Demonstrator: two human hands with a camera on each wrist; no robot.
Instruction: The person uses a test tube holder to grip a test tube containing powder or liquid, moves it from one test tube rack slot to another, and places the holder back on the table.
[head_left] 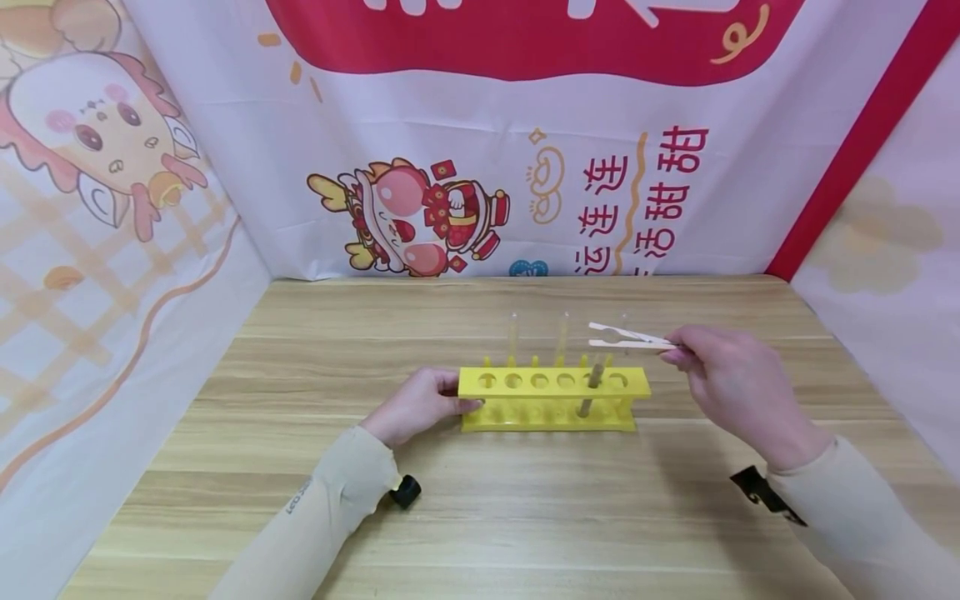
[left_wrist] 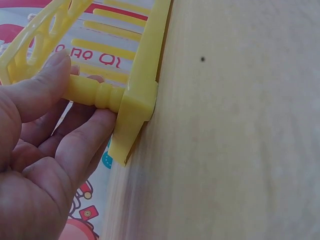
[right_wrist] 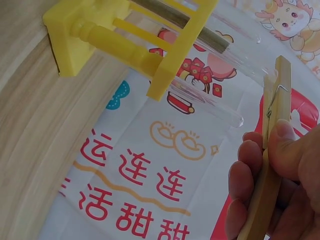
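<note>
My left hand (head_left: 420, 404) grips the left end post of a yellow test tube rack (head_left: 472, 383), thumb and fingers around the post in the left wrist view. A test tube with dark grey-brown contents (head_left: 595, 377) stands in a hole near the rack's right end. My right hand (head_left: 735, 383) holds a wooden test tube clamp (right_wrist: 282, 95) between thumb and fingers. The clamp's spread tips are at the height of that tube's mouth; whether they surround the glass I cannot tell. Clear tubes (head_left: 513, 337) stand rounded end up on the rack's back pegs.
The rack stands on a wood-grain table (head_left: 480, 517). A printed cloth (head_left: 450, 117) hangs behind the table, with more cloth along both sides. A black strap piece (head_left: 406, 492) shows at the left sleeve.
</note>
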